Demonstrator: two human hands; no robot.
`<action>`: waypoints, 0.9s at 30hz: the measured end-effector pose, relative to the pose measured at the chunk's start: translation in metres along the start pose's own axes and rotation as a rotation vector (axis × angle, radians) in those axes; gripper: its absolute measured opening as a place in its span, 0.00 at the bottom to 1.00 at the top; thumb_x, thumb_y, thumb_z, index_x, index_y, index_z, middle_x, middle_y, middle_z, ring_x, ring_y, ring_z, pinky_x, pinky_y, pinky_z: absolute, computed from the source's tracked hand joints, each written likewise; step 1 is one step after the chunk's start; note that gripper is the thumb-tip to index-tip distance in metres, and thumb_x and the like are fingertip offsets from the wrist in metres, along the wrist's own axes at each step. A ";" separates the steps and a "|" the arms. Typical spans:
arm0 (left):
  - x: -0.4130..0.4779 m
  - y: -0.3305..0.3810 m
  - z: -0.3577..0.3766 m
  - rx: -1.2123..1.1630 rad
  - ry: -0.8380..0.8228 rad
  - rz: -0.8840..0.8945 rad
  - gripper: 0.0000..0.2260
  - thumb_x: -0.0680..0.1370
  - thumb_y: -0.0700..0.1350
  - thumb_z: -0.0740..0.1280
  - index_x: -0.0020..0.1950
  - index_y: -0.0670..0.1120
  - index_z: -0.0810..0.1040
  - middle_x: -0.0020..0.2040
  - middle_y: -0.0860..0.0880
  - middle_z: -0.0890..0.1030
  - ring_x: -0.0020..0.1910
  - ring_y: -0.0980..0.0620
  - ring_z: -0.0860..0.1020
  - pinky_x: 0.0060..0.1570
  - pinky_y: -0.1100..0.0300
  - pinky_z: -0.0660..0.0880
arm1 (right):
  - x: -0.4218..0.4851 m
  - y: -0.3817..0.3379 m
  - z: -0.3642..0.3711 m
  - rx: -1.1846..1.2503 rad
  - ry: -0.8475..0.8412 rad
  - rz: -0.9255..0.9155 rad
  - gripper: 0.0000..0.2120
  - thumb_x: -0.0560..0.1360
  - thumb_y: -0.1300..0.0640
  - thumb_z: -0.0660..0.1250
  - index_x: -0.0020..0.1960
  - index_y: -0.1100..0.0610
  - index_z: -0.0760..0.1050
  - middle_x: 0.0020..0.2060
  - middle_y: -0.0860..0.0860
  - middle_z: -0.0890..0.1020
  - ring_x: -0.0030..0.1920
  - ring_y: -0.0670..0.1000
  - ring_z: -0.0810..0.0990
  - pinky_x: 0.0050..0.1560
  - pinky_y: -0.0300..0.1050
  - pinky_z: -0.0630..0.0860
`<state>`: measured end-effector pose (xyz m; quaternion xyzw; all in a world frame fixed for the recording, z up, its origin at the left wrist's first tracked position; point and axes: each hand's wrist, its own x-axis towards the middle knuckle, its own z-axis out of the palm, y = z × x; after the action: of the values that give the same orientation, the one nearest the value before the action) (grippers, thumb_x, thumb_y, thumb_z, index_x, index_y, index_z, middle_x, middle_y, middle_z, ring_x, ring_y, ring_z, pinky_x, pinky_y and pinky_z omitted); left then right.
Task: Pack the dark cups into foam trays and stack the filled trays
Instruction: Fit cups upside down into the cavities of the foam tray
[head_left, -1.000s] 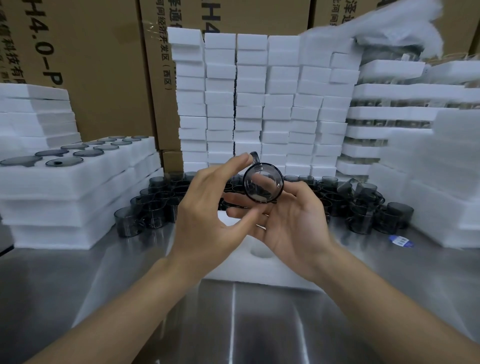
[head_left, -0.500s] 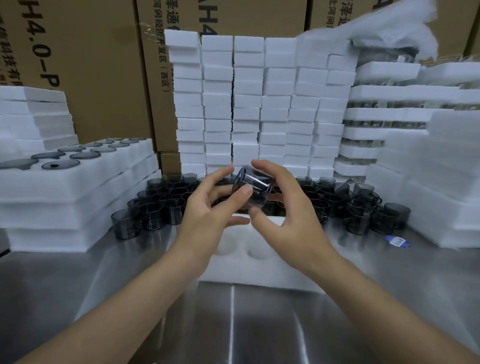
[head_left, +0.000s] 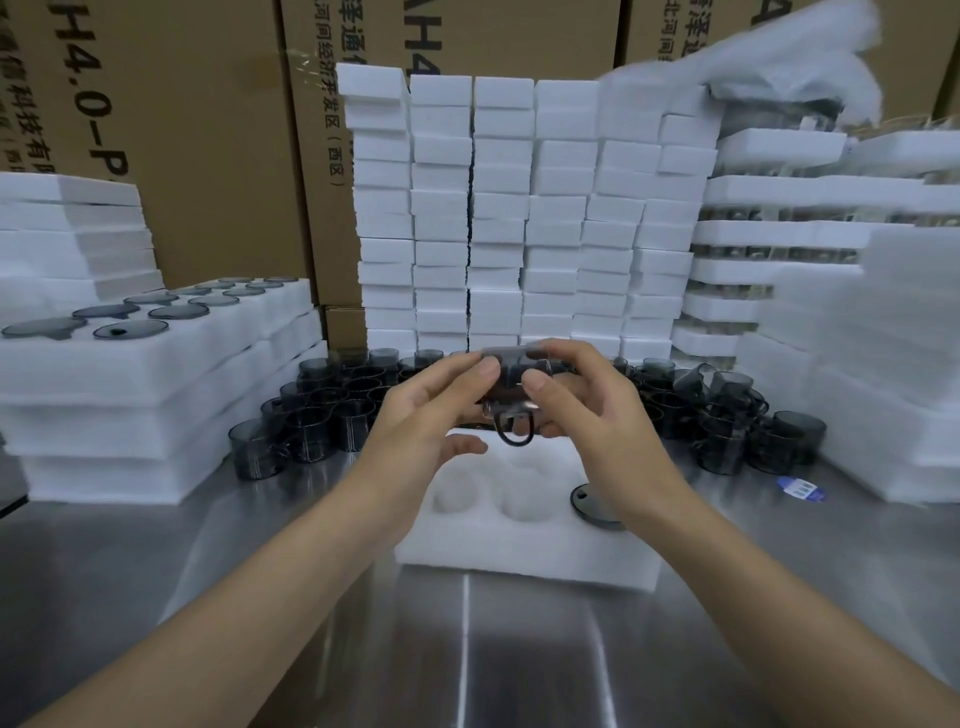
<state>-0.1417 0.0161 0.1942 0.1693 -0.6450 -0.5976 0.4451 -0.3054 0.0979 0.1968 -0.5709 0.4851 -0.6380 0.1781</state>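
A dark cup (head_left: 511, 384) is clamped by the fingers of the left hand (head_left: 415, 431) and right hand (head_left: 597, 410) just above the foam tray (head_left: 519, 551). Packing is judged underway; lowering into an empty pocket (head_left: 522, 501) is called for.

A factory packing station. Printed cartons (head_left: 208, 156) rise at 12 o'clock; foam stacks (head_left: 519, 218) crowd a steel table (head_left: 156, 571).

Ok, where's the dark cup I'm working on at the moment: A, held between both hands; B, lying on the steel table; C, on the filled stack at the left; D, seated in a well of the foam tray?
A: the left hand and right hand both pinch the dark cup, which sits in no well of the foam tray.
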 end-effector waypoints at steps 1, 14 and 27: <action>0.000 0.000 0.000 -0.005 0.006 -0.005 0.17 0.79 0.60 0.71 0.61 0.51 0.87 0.56 0.46 0.88 0.51 0.51 0.85 0.46 0.57 0.78 | 0.000 0.000 -0.001 -0.016 -0.018 0.008 0.21 0.77 0.46 0.68 0.67 0.53 0.77 0.48 0.54 0.88 0.49 0.53 0.87 0.48 0.37 0.79; -0.002 -0.011 0.004 0.095 -0.123 0.041 0.20 0.79 0.52 0.73 0.70 0.56 0.78 0.47 0.44 0.84 0.44 0.45 0.85 0.44 0.55 0.80 | 0.008 0.001 -0.003 -0.039 0.044 0.240 0.28 0.71 0.24 0.61 0.36 0.45 0.84 0.33 0.55 0.86 0.32 0.51 0.83 0.42 0.49 0.73; 0.008 -0.017 -0.008 0.498 -0.099 0.085 0.21 0.80 0.67 0.68 0.65 0.55 0.80 0.51 0.55 0.88 0.50 0.56 0.85 0.48 0.62 0.78 | 0.007 0.004 -0.015 -0.044 -0.057 0.213 0.21 0.74 0.37 0.73 0.58 0.51 0.81 0.48 0.48 0.88 0.47 0.46 0.85 0.50 0.51 0.78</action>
<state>-0.1452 0.0014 0.1808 0.2170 -0.7999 -0.4086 0.3823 -0.3228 0.0967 0.1996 -0.5376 0.5515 -0.5883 0.2463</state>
